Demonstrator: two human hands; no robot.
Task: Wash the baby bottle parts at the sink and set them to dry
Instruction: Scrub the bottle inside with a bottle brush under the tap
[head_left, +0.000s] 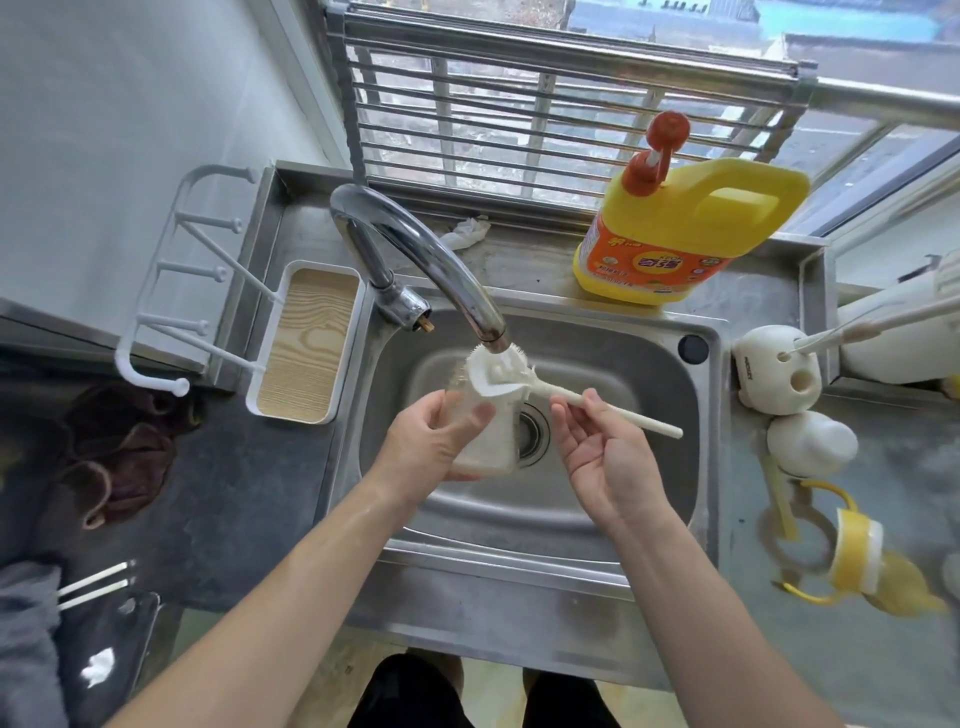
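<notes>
At far left the white peg drying rack (192, 270) is, by appearance, not yet receiving any parts. Over the sink (623, 374), the left hand (431, 441) is gripping the foam-clouded baby bottle (485, 447) beneath the faucet (415, 249). The right hand (602, 457) is pinching the handle of the bottle brush (498, 371), whose head is sitting at the bottle's mouth. Scrubbing is judged under way, with rinsing outstanding; on the counter at right the white dome cap (810, 441) and yellow handled collar (854, 551) are seemingly awaiting their turn

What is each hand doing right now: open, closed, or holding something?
Left hand: closed around the baby bottle.
Right hand: pinching the bottle brush handle.
</notes>
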